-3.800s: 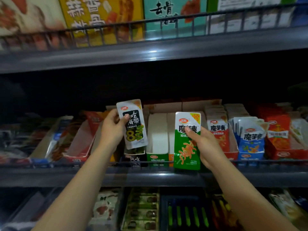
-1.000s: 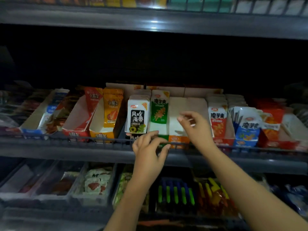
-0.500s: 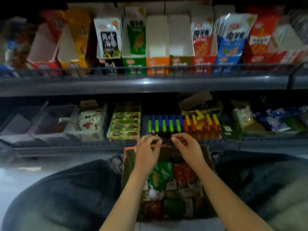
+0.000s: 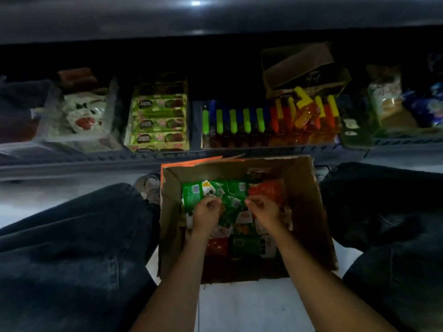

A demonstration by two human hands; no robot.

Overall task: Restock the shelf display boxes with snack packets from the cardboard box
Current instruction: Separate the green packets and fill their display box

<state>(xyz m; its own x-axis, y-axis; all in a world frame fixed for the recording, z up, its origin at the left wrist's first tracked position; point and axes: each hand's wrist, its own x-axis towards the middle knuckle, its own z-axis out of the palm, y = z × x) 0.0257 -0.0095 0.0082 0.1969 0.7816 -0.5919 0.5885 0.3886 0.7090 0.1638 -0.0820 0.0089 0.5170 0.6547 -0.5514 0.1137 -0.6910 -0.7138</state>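
Snack packets (image 4: 236, 212) lie in a loose, overlapping heap inside the cardboard box (image 4: 309, 212), which sits open on the pale floor between the person's knees, just in front of the lowest shelf.

Head view: both forearms reach straight forward and down into the box, so the heap lies directly under and just ahead of the hands. The left hand (image 4: 206, 212) is over the green packets (image 4: 191, 195) on the left side of the heap, its fingers curled in toward the thumb. It seems to be touching or pinching a packet edge, but the dim light and blur do not let me tell whether it really has hold of one. The right hand (image 4: 265, 209) hovers over the middle of the heap, just beside the red packets (image 4: 266, 190) at the far right. Its fingers are also curled in a pinch-like pose, and again I cannot tell if anything is caught between them. The two hands are near each other, with a strip of green packets showing between them.

The packets lie flat at mixed angles, with no common long axis. Each hand is nearer its own colour: left to green, right to red. My judgement is that the coming move is a pick from the top layer followed by a lift upward, since the display boxes to be filled are out of view above the frame. The lower shelf (image 4: 72, 164) ahead holds other goods, such as green-capped tubes (image 4: 233, 122).
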